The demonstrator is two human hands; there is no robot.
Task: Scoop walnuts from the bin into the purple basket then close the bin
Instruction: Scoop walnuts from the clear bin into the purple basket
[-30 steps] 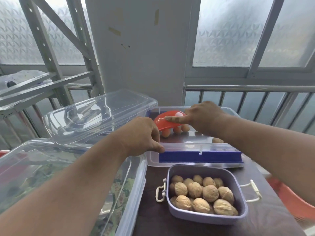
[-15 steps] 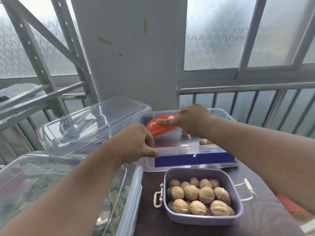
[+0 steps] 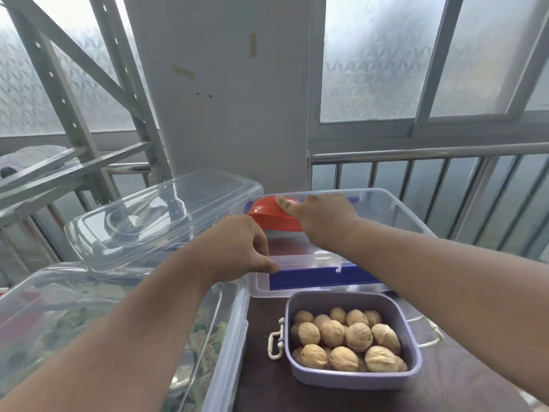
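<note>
Scooping looks finished; closing the bin remains.

Walnuts [image 3: 341,337] fill the purple basket [image 3: 353,379] at lower centre, on the bench [image 3: 261,391]. Just above it the clear bin [image 3: 395,209] stands open, nearly empty as far as I can see, its lid [image 3: 154,221] lying tilted to the left. The right hand [image 3: 320,215] is clamped on the red scoop [image 3: 270,218] inside the bin, while the left hand [image 3: 237,248] pinches the bin's near rim.
</note>
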